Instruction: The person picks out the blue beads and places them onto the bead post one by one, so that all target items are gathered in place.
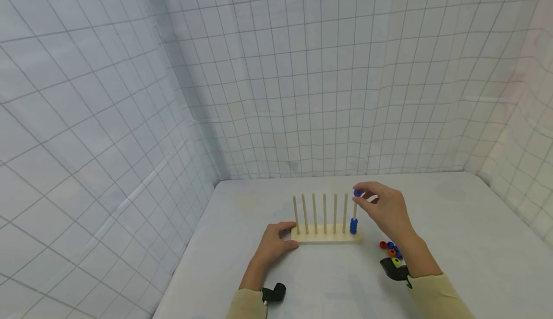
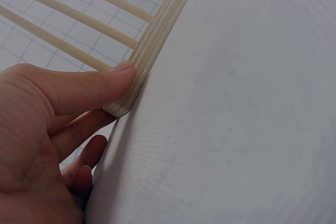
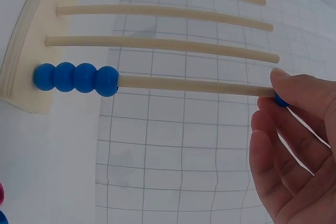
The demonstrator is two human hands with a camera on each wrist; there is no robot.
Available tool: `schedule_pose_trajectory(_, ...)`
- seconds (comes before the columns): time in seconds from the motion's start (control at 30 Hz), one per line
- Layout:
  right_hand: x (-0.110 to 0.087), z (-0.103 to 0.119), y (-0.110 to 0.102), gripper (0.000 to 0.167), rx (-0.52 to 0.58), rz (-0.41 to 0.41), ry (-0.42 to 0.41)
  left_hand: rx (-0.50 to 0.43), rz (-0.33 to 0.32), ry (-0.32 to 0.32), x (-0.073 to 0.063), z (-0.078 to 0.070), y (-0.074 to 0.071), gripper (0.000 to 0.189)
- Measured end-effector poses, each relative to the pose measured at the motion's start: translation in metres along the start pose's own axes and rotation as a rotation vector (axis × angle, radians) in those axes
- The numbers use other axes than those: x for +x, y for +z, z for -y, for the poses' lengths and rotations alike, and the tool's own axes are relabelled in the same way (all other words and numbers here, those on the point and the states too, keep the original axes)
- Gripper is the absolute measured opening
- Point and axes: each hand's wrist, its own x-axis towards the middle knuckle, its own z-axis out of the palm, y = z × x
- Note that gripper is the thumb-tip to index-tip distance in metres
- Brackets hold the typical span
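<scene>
A pale wooden peg rack [image 1: 326, 238] with several upright dowels stands on the table. My left hand [image 1: 273, 244] grips its left end, thumb on the front edge and fingers behind, as the left wrist view shows. At the top of the rightmost dowel [image 3: 194, 85], my right hand [image 1: 386, 208] pinches a blue bead [image 3: 281, 99] between thumb and forefinger; the fingers partly hide it. Several blue beads [image 3: 76, 78] sit stacked at the foot of that same dowel. The other dowels carry no beads.
Loose red, blue, orange and yellow-green beads, among them a red bead [image 1: 383, 245] and an orange bead [image 1: 391, 253], lie right of the rack, beneath my right forearm. The white table [image 1: 216, 261] meets grid-patterned cloth walls [image 1: 302, 93] at the back and sides.
</scene>
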Motion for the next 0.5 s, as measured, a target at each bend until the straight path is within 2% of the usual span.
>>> schedule_pose_trajectory(0.5,-0.0034,-0.0017,0.0039,0.028,0.002,0.007,0.021,0.003,0.0,0.014,-0.0009,0.0002,-0.0002,0.055)
